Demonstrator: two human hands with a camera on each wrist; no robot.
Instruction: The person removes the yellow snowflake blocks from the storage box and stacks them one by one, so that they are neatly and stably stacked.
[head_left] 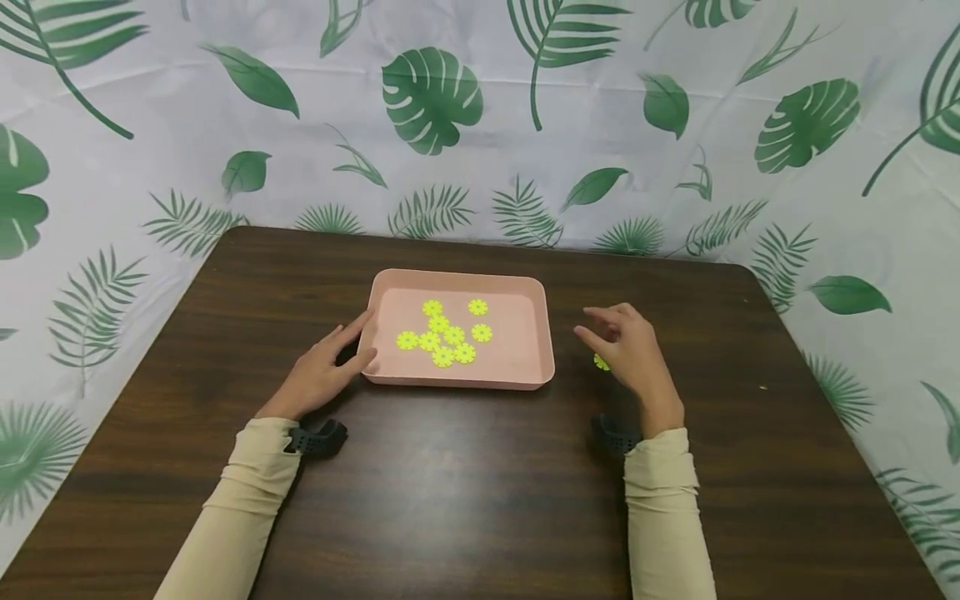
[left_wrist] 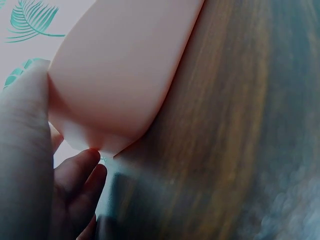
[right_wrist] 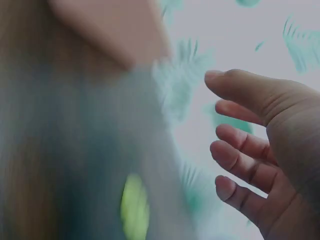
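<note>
A shallow pink tray (head_left: 517, 346) lies on the table, with several yellow, round, flower-like pieces (head_left: 482, 333) spread and partly overlapping inside. My left hand (head_left: 318, 375) holds the tray's left end. In the left wrist view, its thumb (left_wrist: 30, 115) reaches over the rim and the fingertips (left_wrist: 82, 165) are at the outer wall. To the right of the tray, my right hand (head_left: 633, 354) hovers over the table, thumb and fingers apart with nothing between them. One more yellow piece (right_wrist: 135, 207) lies on the table below it, partly hidden by the hand in the head view.
The dark wooden table (head_left: 450, 483) reaches to a white cloth backdrop (head_left: 315, 167) printed with green leaves. Both wrists wear dark bands (head_left: 318, 439). A tiny pale speck (head_left: 762, 387) lies on the table at the right.
</note>
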